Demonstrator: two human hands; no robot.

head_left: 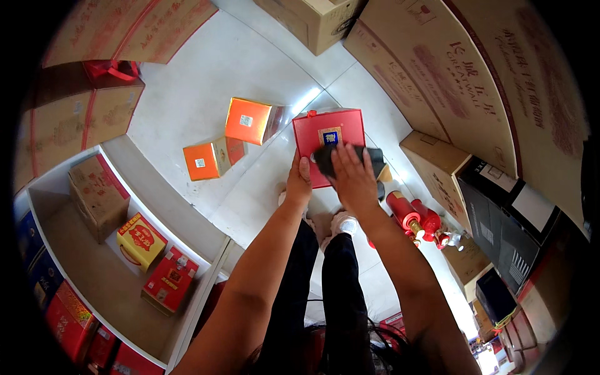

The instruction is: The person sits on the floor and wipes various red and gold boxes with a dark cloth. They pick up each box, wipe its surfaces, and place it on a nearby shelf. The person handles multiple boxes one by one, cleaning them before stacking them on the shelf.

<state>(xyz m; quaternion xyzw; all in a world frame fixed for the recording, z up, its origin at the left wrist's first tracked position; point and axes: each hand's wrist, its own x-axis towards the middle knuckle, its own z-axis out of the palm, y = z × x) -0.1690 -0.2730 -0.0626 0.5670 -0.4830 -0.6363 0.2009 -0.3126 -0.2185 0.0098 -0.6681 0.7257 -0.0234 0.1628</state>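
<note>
A red gift box [311, 128] with a blue and gold emblem is held up over the floor, in front of my body. My left hand [299, 178] grips its left edge, with the thumb on top and the fingers mostly hidden. On the box's lower right part lies a dark cloth [375, 159], pressed down by my right hand [352, 178]. The fingers of that hand stretch over the cloth, which hangs out past the box's right edge.
Two orange boxes [249, 120] [201, 162] stand on the pale tiled floor [187, 94]. At the left is a white shelf [134, 172] with several boxes. Red fire extinguishers [405, 211] stand by my right forearm. Large cartons [431, 69] line the right side.
</note>
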